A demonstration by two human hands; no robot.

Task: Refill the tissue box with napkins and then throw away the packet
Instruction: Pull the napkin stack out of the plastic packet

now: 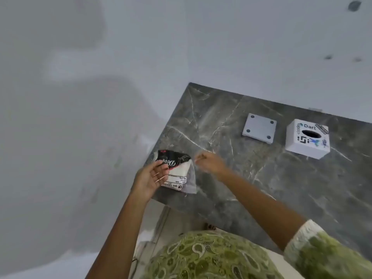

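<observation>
A napkin packet (178, 172) with a black top and white lower half lies near the left edge of the dark marble table (261, 178). My left hand (150, 179) rests on its left side, fingers spread over it. My right hand (209, 163) is just right of the packet, blurred, fingers pinched at its clear plastic flap. The white cube tissue box (308, 137), with stickers and a dark oval opening on top, stands at the far right. Its white square base plate (259, 127) lies flat to the left of the box.
The table's left edge and near edge drop to a pale floor (70, 137). A pale wall (261, 47) runs behind the table. My green patterned clothing (211, 256) fills the bottom of the view.
</observation>
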